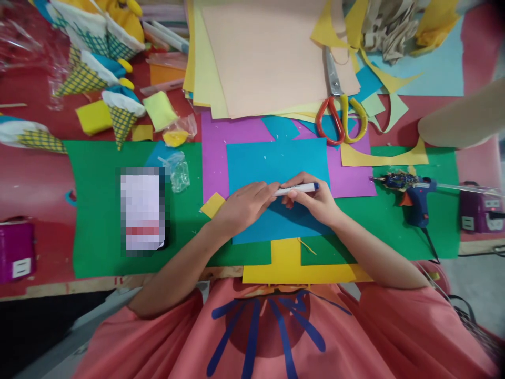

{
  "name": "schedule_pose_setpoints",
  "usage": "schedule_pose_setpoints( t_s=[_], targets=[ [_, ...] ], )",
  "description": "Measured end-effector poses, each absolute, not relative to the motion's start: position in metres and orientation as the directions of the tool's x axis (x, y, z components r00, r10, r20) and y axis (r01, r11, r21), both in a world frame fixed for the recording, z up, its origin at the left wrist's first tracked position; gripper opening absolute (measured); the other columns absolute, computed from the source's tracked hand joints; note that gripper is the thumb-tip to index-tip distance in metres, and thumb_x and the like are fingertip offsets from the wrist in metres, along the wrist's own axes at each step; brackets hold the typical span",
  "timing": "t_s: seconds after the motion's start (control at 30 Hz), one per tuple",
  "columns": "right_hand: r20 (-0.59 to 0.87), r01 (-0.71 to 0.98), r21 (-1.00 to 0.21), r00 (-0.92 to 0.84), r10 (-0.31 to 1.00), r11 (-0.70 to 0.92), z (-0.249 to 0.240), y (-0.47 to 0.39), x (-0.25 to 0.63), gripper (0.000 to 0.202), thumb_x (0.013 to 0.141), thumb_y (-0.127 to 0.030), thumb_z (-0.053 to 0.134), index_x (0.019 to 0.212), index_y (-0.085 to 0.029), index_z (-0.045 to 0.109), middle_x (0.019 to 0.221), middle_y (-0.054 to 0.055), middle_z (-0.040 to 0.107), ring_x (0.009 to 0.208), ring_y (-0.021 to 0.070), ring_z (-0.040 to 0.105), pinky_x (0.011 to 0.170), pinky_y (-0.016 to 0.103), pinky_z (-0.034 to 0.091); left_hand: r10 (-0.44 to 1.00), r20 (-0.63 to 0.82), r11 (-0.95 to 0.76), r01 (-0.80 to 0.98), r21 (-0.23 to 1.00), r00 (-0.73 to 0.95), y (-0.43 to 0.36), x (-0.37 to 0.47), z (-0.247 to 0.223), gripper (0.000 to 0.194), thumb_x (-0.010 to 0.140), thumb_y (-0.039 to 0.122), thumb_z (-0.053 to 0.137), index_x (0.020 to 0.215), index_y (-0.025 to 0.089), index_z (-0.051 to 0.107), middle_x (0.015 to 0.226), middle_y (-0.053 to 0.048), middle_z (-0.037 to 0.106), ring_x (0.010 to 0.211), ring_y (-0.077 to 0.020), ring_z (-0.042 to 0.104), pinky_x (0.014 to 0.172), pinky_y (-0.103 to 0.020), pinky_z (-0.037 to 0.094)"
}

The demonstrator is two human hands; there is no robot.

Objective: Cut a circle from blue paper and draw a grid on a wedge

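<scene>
Lower left of frame: 1 purple box (16,255) on the red tabletop (43,187). Upper left: checked cones (86,73) with white bands, close to 2 yellow blocks (94,117). Left of centre: 1 phone (142,205), pixelated, flat on green paper (98,260); clear plastic (180,175) just beside its upper right corner.

Centre: left hand (245,208), palm down over the blue sheet (256,163), fingers laid together, fingertips at the left end of the white marker (295,189). Pinching or merely touching there: not possible to tell, with that end covered. Upper centre: stack of pastel sheets (272,58). Position of white marker: middle of frame, above the blue sheet, nearly level, dark blue end to the right.

Right of centre: right hand (319,202), pinching the white marker between thumb and fingers. Above, toward upper right: 1 pair of scissors (335,88), handles 1 red and 1 yellow, blades over the stack. Right: blue glue gun (420,200), nozzle pointing left, clear stick protruding right. Upper right: pale cylinder (461,118), cut off by frame edge.
</scene>
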State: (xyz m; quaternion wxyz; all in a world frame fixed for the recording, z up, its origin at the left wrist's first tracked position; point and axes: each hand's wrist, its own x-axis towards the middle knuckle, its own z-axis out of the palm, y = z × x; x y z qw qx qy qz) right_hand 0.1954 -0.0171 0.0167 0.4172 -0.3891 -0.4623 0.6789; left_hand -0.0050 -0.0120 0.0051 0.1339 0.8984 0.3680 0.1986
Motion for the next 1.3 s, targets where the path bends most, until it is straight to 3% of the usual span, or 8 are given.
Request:
schedule_pose_setpoints(
  t_s=[0.37, 0.53, 0.63, 0.77, 0.9, 1.07, 1.17, 1.3],
  targets=[
    [-0.035, -0.153, -0.982, -0.422, 0.906, -0.11, 0.03, -0.022, 0.204, 0.02, 0.085, -0.033, 0.069, 0.093, -0.015, 0.066, 0.078, 0.003, 0.072, 0.066, 0.0118, 0.071, 0.06, 0.022, 0.06, 0.698, 0.375, -0.692, 0.441, 0.572, 0.61, -0.015, -0.008, 0.012, 0.039, 0.103, 0.041, 0.034, 0.118, 0.019, 0.062, 0.083, -0.002, 0.075, 0.069, -0.0109, 0.069, 0.058, -0.019, 0.046],
    [0.028, -0.152, -0.988, -0.332, 0.943, -0.024, 0.03, -0.021, 0.207, 0.017, 0.085, -0.034, 0.069, 0.092, -0.018, 0.068, 0.075, 0.001, 0.073, 0.062, 0.0111, 0.071, 0.057, 0.021, 0.059, 0.801, 0.26, -0.543, 0.474, 0.693, 0.539, -0.016, -0.011, 0.014, 0.046, 0.102, 0.046, 0.027, 0.128, 0.02, 0.053, 0.082, -0.001, 0.069, 0.065, -0.0121, 0.063, 0.06, -0.024, 0.047],
    [0.044, -0.236, -0.972, -0.191, 0.981, -0.003, 0.026, -0.019, 0.208, 0.019, 0.087, -0.039, 0.067, 0.091, -0.02, 0.068, 0.068, -0.001, 0.073, 0.056, 0.0112, 0.069, 0.052, 0.021, 0.057, 0.909, 0.253, -0.403, 0.544, 0.736, 0.33, -0.008, -0.018, 0.012, 0.037, 0.101, 0.036, 0.027, 0.125, 0.02, 0.051, 0.088, -0.003, 0.067, 0.077, -0.0157, 0.064, 0.071, -0.029, 0.051],
    [0.084, -0.189, -0.98, -0.089, 0.992, 0.066, 0.024, -0.017, 0.208, 0.024, 0.09, -0.041, 0.061, 0.103, -0.023, 0.071, 0.079, 0.001, 0.076, 0.064, 0.0143, 0.072, 0.057, 0.027, 0.059, 0.946, 0.287, -0.302, 0.726, 0.618, 0.15, 0.012, -0.033, 0.007, 0.027, 0.097, 0.022, 0.036, 0.108, 0.024, 0.06, 0.107, -0.007, 0.066, 0.107, -0.0226, 0.061, 0.098, -0.042, 0.047],
    [0.099, -0.065, -0.994, -0.101, 0.99, 0.093, 0.027, -0.016, 0.207, 0.027, 0.09, -0.043, 0.06, 0.105, -0.023, 0.071, 0.098, 0.005, 0.076, 0.075, 0.0161, 0.074, 0.068, 0.031, 0.062, 0.949, 0.311, -0.217, 0.808, 0.547, 0.044, 0.024, -0.044, 0.004, 0.035, 0.092, 0.015, 0.041, 0.121, 0.028, 0.056, 0.149, -0.003, 0.045, 0.145, -0.0247, 0.031, 0.121, -0.053, 0.022],
    [0.091, 0.021, -0.995, -0.108, 0.99, 0.094, 0.026, -0.016, 0.206, 0.024, 0.089, -0.041, 0.063, 0.104, -0.022, 0.068, 0.1, 0.005, 0.074, 0.075, 0.0135, 0.072, 0.069, 0.028, 0.06, 0.962, 0.274, -0.147, 0.82, 0.554, -0.013, 0.026, -0.049, 0.001, 0.042, 0.094, 0.013, 0.034, 0.126, 0.033, 0.054, 0.158, 0.005, 0.033, 0.152, -0.0222, 0.007, 0.123, -0.06, -0.003],
    [0.115, 0.076, -0.99, -0.097, 0.989, 0.122, 0.024, -0.016, 0.205, 0.021, 0.087, -0.039, 0.065, 0.1, -0.022, 0.066, 0.092, 0.003, 0.072, 0.074, 0.0126, 0.071, 0.068, 0.026, 0.058, 0.958, 0.287, -0.161, 0.798, 0.581, -0.016, 0.027, -0.051, 0.0, 0.038, 0.096, 0.019, 0.035, 0.125, 0.033, 0.055, 0.157, 0.003, 0.034, 0.152, -0.0242, 0.01, 0.122, -0.061, -0.002],
    [0.127, 0.217, -0.963, -0.155, 0.98, 0.159, 0.024, -0.016, 0.205, 0.024, 0.092, -0.039, 0.058, 0.105, -0.022, 0.065, 0.099, 0.006, 0.073, 0.083, 0.0153, 0.071, 0.074, 0.029, 0.057, 0.94, 0.333, -0.274, 0.742, 0.612, 0.073, 0.022, -0.045, 0.003, 0.036, 0.1, 0.032, 0.033, 0.129, 0.03, 0.053, 0.153, -0.004, 0.039, 0.147, -0.0255, 0.027, 0.123, -0.053, 0.017]
  ],
)
